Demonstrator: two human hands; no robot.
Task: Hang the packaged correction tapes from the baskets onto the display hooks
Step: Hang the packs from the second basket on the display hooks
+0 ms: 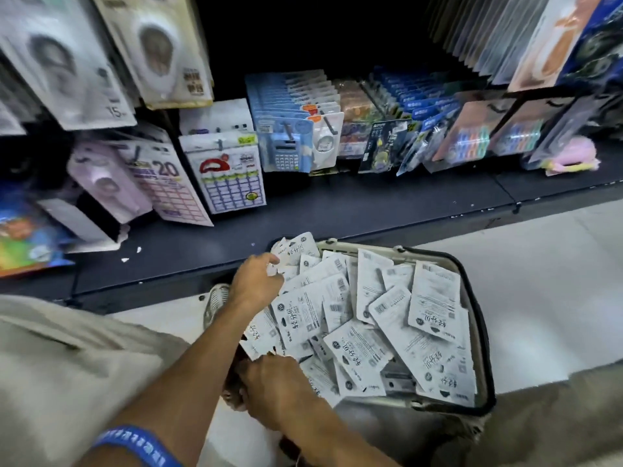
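We've got both hands in the basket (482, 332), left hand (258, 281) pinching packs (435, 298) at the far rim, right hand (269, 385) gripping some at the near rim.

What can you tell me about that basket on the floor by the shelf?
The basket looks like pale plastic with a dark rim, sitting on the light floor before the dark bottom shelf. It is heaped with white packaged correction tapes, mostly lying back-side up. The left hand and right hand reach in at its near-left side, each gripping packets.
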